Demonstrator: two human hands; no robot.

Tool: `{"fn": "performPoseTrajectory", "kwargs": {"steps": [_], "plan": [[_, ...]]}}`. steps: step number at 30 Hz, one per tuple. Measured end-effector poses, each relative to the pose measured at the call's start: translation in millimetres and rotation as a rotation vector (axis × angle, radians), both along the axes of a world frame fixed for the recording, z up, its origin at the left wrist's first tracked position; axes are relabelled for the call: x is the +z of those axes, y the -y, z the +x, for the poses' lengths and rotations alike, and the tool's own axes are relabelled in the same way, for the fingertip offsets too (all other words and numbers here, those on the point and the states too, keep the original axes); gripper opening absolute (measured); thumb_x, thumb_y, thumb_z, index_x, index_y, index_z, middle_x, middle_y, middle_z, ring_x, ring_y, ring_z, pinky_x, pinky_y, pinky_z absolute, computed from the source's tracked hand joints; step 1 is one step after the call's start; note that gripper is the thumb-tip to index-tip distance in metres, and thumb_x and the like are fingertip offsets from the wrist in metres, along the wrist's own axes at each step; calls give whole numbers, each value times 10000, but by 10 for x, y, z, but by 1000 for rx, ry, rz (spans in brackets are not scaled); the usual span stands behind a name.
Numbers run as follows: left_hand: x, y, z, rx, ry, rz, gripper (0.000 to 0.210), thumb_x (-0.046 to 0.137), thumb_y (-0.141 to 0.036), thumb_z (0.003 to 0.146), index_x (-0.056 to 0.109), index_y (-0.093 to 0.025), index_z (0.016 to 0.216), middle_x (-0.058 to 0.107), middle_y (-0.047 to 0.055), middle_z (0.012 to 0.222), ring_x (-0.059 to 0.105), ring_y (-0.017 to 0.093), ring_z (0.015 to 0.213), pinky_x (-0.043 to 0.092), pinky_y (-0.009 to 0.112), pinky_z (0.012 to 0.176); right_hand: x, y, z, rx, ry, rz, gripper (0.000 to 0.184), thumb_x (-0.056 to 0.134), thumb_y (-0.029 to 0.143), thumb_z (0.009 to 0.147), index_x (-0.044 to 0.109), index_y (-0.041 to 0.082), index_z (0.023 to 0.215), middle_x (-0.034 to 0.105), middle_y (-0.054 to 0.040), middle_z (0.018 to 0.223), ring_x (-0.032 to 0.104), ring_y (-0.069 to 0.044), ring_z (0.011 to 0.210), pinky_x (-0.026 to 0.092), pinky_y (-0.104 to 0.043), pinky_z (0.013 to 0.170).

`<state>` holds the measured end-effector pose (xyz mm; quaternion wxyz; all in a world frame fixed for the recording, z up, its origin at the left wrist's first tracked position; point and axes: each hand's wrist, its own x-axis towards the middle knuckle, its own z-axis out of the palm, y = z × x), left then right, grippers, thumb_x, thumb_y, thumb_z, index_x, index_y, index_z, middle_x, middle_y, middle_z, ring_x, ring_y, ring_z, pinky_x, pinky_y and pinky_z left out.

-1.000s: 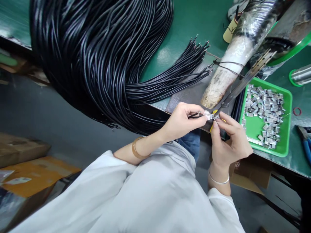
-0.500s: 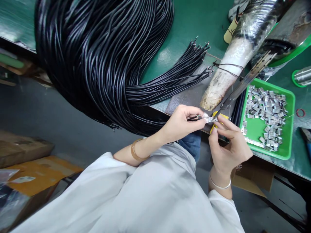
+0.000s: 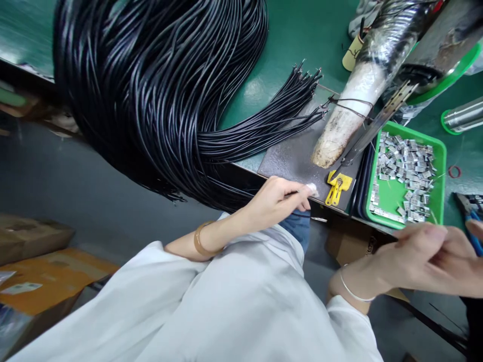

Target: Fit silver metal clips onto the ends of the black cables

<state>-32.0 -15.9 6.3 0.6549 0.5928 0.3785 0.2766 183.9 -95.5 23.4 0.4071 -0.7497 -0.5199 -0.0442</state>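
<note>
My left hand [image 3: 281, 201] is closed in a pinch at the bench's front edge, with white wrapping on a fingertip. Its fingers grip a thin black cable [image 3: 302, 215], whose end with a silvery tip [image 3: 320, 219] sticks out below and to the right of the hand. My right hand [image 3: 433, 259] is at the right edge of the view, in front of the green tray's near corner. It is blurred and partly cut off. Close to its fingers lie blue-handled pliers [image 3: 474, 226]; whether the fingers touch them is unclear.
A large bundle of black cables [image 3: 158, 90] covers the bench's left. A soldering iron [image 3: 362, 143], tied to a white-wrapped tube [image 3: 350, 108], points at a yellow clip [image 3: 338, 187] on a dark plate [image 3: 287, 161]. The green tray [image 3: 439, 186] holds many small metal parts.
My right hand has left the yellow clip and moved right, toward the pliers. My left hand has drawn back and slightly down from the iron's tip, still with the cable.
</note>
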Motion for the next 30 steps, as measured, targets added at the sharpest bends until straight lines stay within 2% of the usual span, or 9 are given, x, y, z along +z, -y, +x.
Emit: {"fn": "performPoseTrajectory", "kwargs": {"steps": [2, 5, 7, 10, 14, 20, 25, 27, 30], "plan": [[-14, -30, -38, 129, 77, -9, 505, 550, -471, 957, 668, -116, 619, 657, 43, 591, 581, 85, 557, 463, 199, 585, 37, -53, 125, -69, 23, 99, 216, 527, 350, 931, 644, 286, 1101, 642, 3, 719, 667, -189, 575, 485, -332, 513], [-6, -119, -60, 213, 273, -103, 424, 710, -477, 849, 627, -124, 629, 476, -43, 480, 320, 25, 422, 277, 199, 429, -9, -205, 397, -15, 112, -109, 104, 669, 306, 857, 684, 213, 900, 700, -7, 744, 695, -167, 662, 526, -296, 670], [35, -170, -46, 209, 414, -212, 337, 808, -421, 759, 634, -133, 743, 472, -63, 547, 259, 7, 429, 184, 196, 400, -85, -336, 601, -5, 233, -196, 107, 721, 297, 812, 684, 198, 830, 714, -5, 756, 663, -137, 658, 500, -271, 702], [123, -195, 9, 176, 589, -316, 336, 843, -351, 715, 593, -161, 834, 480, -77, 592, 299, 4, 433, 182, 172, 395, -168, -528, 834, 47, 291, -276, 87, 742, 253, 781, 683, 191, 797, 752, -22, 855, 639, -102, 690, 475, -242, 711], [180, -157, 91, 54, 591, -225, 314, 858, -286, 698, 612, -142, 828, 608, -36, 589, 481, 38, 480, 317, 163, 425, -101, -697, 980, 153, 209, -433, 90, 728, 247, 787, 678, 173, 776, 754, -39, 912, 635, -82, 728, 456, -247, 707], [75, -98, 136, -36, 519, -222, 279, 797, -335, 781, 652, -97, 798, 703, 31, 636, 438, 15, 423, 323, 182, 433, 69, -800, 1087, 242, 162, -696, 194, 821, 296, 667, 676, 169, 658, 654, 25, 622, 526, -54, 531, 382, -279, 611], [-26, -80, 165, -2, 516, -235, 176, 712, -266, 852, 650, -102, 836, 654, -2, 563, 533, 39, 492, 423, 174, 542, 19, -644, 879, 158, 170, -453, 121, 772, 188, 683, 653, 177, 674, 664, 13, 659, 553, -69, 561, 427, -257, 610], [-46, -74, 180, 16, 488, -235, 147, 708, -237, 842, 645, -104, 839, 640, -12, 553, 548, 46, 504, 437, 175, 561, 24, -507, 646, 114, 145, -212, 110, 748, 185, 714, 639, 176, 709, 683, -14, 734, 566, -82, 582, 453, -249, 583], [-50, -57, 198, 45, 439, -229, 128, 709, -210, 821, 633, -109, 838, 635, -15, 563, 561, 49, 514, 443, 167, 564, 63, -296, 165, 156, -100, 95, 188, 783, 224, 733, 604, 181, 700, 681, -25, 777, 618, -113, 609, 486, -252, 525]]}}
